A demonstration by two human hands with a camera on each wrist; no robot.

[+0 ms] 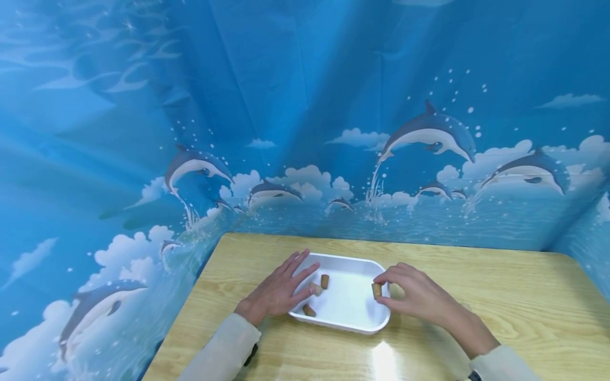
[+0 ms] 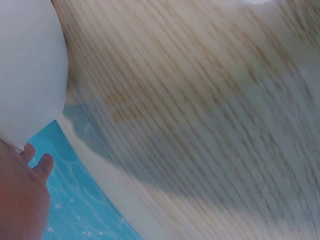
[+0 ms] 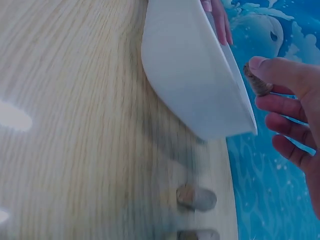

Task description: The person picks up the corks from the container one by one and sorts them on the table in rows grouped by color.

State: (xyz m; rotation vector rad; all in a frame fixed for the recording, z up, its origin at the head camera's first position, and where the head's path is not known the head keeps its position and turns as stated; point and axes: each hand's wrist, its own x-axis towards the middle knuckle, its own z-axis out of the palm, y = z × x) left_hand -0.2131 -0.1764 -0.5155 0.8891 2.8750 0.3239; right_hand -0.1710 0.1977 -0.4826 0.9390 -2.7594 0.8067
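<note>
A white tray (image 1: 352, 264) sits on the wooden table. Over its left end lies my left hand (image 1: 281, 288), fingers extended and spread; in the left wrist view its fingertips show at the rim of the tray (image 2: 32, 65). Inside the tray near these fingers are a brown cork (image 1: 325, 281), a paler cork (image 1: 316, 289) by the thumb tip, and another brown cork (image 1: 308, 310) nearer the front wall. My right hand (image 1: 414, 293) pinches a cork (image 1: 377, 290) between thumb and fingers at the tray's right end. The right wrist view shows this held cork (image 3: 257, 81) beside the rim.
On the table (image 3: 85, 150), outside the tray, two more corks appear in the right wrist view: one cork (image 3: 196, 197) and a second cork (image 3: 199, 235) cut by the frame edge. A blue dolphin-print curtain (image 1: 305, 132) hangs behind the table's back edge.
</note>
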